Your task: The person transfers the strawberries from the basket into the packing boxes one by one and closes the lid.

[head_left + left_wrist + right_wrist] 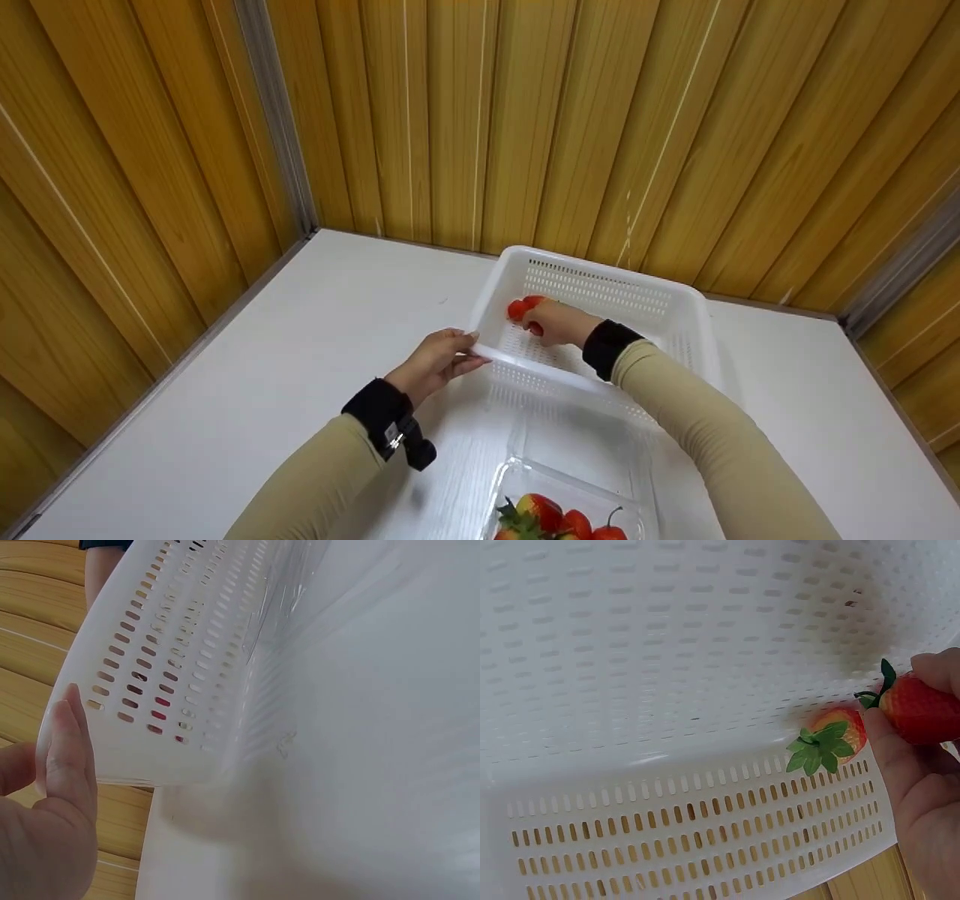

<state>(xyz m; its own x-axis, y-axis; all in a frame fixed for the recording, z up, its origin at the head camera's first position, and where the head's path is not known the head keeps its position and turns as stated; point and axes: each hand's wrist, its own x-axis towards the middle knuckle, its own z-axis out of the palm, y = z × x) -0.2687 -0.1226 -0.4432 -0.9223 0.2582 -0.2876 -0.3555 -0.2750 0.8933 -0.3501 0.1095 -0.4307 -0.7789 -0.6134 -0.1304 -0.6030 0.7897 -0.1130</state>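
A white perforated plastic basket (592, 264) stands on the table near the back wall. My left hand (437, 358) pinches the basket's near-left rim, thumb above and fingers below; the left wrist view shows the fingers (71, 757) against its outer side. Inside the basket, at its left end, my right hand (562, 322) holds a red strawberry (921, 709) between thumb and fingers. Beside it in the right wrist view, another strawberry (838, 733) with green leaves lies on the basket floor, close to the perforated side wall.
A clear plastic tray (501, 474) sits in front of the basket, cut off by the bottom edge of the head view. Several red fruits (541, 511), some with leaves or stems, lie in it. Wood-patterned walls (450, 120) enclose the white table (247, 405).
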